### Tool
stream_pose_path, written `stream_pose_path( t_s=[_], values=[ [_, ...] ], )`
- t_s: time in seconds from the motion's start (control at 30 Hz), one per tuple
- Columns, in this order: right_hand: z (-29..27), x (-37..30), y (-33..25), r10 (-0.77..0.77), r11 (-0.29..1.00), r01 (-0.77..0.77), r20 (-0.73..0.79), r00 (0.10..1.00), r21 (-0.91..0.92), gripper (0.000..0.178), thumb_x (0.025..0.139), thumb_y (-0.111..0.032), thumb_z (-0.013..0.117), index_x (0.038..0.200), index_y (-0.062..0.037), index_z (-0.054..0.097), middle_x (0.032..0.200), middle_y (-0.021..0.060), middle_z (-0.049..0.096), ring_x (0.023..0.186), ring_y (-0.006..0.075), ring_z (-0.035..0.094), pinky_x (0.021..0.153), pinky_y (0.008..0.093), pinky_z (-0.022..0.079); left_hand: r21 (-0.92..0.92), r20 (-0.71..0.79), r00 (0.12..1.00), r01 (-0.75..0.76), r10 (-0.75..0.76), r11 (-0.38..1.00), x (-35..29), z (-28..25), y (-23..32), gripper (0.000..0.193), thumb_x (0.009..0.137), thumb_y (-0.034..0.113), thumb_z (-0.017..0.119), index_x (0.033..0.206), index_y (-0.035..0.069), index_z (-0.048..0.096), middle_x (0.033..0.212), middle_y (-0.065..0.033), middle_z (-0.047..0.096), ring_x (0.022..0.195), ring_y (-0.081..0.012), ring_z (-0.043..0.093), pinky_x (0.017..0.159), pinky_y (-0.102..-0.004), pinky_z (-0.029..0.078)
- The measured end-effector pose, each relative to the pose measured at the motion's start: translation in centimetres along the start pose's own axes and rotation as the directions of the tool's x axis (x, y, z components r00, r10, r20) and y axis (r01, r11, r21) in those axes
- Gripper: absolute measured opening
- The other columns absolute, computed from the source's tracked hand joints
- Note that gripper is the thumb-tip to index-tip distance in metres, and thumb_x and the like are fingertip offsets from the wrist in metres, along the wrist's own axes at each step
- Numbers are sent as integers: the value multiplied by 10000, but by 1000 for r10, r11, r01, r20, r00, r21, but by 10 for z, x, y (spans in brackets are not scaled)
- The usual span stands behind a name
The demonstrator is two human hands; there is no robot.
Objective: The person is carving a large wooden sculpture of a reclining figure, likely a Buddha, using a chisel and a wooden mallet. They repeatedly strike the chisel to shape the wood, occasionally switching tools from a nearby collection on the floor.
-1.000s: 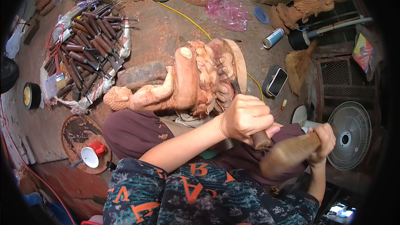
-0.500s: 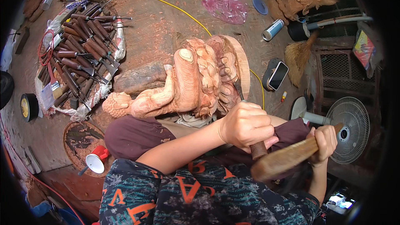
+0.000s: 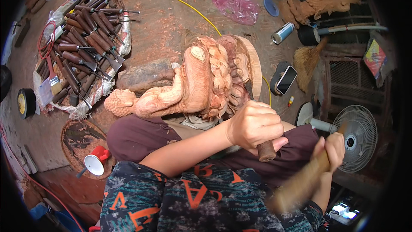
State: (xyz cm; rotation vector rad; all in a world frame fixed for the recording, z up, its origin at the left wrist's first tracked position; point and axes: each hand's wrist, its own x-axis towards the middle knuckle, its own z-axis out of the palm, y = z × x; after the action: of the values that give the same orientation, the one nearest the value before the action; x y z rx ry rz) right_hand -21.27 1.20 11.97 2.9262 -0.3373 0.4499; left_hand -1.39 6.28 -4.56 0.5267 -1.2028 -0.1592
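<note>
My left hand [image 3: 255,124] is closed in a fist round a carving chisel [image 3: 266,151], its brown wooden butt sticking out below the fingers. The fist covers most of the tool, and I cannot make out its cutting edge. Beyond that hand, a carved wooden figure [image 3: 195,77] lies on its side, curly head to the left and petalled base to the right. My right hand [image 3: 334,150] grips a wooden mallet [image 3: 300,182], smeared by motion. The mallet head hangs below and to the right of the chisel butt, apart from it.
Many wood-handled chisels [image 3: 81,38] lie heaped on a sack at the left. A red and white cup [image 3: 95,163] stands by a round tray [image 3: 68,146] of shavings. A fan [image 3: 354,137], a phone [image 3: 286,80], a can [image 3: 283,33] and a straw brush [image 3: 307,64] are on the right.
The mallet has swung down and away from the chisel butt, which now shows more fully. My left hand keeps its grip by the carving's base. The whole view has shifted slightly.
</note>
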Motion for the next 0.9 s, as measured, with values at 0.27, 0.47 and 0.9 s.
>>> stream_pose_path(
  t_s=[0.27, 0.47, 0.9],
  values=[
    [5, 1, -2, 48, 996, -37, 128, 991, -82, 260, 719, 106, 625, 921, 10, 493, 624, 131, 477, 523, 276, 491, 492, 368, 403, 66, 33, 999, -23, 21, 998, -4, 1, 3, 306, 696, 159, 706, 579, 91, 430, 545, -28, 363, 450, -195, 429, 418, -324, 336],
    [17, -9, -3, 71, 997, -71, -20, 997, 10, 270, 719, 89, 652, 910, -14, 492, 633, 110, 495, 525, 264, 500, 491, 359, 411, 75, 70, 996, -62, 57, 995, -11, 12, 21, 313, 689, 198, 706, 581, 93, 432, 568, -14, 380, 476, -184, 446, 426, -318, 356],
    [20, -6, -12, 20, 1000, -19, 13, 1000, -24, 294, 706, 85, 670, 904, -29, 485, 645, 95, 496, 531, 247, 503, 495, 355, 430, 13, 23, 999, -42, 41, 999, -11, 9, 12, 329, 696, 177, 703, 563, 102, 412, 536, -16, 381, 463, -193, 459, 418, -324, 358]
  ],
)
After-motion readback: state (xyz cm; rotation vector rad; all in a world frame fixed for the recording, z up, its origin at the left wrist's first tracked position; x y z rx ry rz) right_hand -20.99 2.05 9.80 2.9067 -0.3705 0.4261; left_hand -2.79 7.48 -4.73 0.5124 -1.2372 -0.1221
